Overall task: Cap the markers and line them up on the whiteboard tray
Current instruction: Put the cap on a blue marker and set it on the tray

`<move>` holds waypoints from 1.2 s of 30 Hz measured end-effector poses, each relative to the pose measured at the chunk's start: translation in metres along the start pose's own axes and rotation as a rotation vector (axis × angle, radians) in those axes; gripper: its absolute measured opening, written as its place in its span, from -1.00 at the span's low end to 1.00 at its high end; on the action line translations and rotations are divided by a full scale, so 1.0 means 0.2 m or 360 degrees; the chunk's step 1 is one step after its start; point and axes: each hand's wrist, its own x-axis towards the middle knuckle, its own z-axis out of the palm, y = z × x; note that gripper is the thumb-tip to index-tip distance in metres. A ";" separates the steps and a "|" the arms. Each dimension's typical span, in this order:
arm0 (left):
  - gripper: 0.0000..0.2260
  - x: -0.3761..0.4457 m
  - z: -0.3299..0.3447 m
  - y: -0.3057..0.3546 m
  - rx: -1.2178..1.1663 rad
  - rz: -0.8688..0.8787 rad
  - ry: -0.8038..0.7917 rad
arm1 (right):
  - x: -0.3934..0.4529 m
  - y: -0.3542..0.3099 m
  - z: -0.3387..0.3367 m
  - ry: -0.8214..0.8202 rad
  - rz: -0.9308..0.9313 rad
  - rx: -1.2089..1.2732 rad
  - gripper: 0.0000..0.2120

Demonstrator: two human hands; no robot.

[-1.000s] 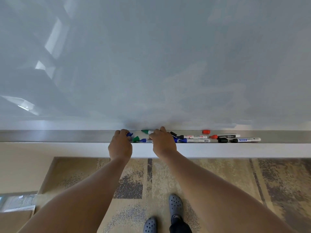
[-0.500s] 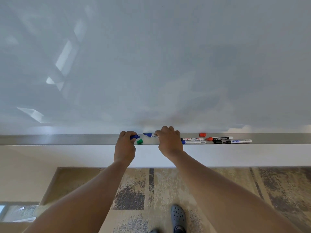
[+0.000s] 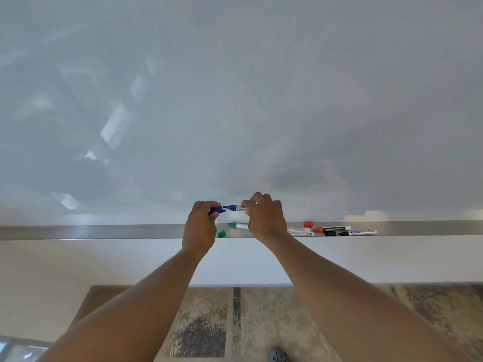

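The left hand (image 3: 200,226) pinches a small blue plastic cap (image 3: 217,210), the right hand (image 3: 265,216) grips an uncapped blue-tipped white marker (image 3: 236,207), tip nearly meeting cap above the long grey metal whiteboard tray (image 3: 104,232).

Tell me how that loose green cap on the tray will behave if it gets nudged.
The green cap is small and looks like hollow plastic, so it is probably very light and would skid on the smooth metal tray. It is round and lies near the front edge, so a nudge might roll it off.
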 end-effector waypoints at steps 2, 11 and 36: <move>-0.81 0.00 -0.02 0.04 0.0006 0.0052 0.0014 | -0.01 -0.01 -0.03 0.0058 -0.0021 0.0003 -0.63; -0.81 0.03 -0.17 0.20 -0.0025 0.0380 0.0094 | 0.03 -0.02 -0.20 0.0282 -0.0048 -0.0004 -0.63; -0.74 0.21 -0.57 0.77 -0.1644 -0.0097 -0.0121 | 0.20 0.00 -0.72 0.0971 -0.0186 0.0927 -0.85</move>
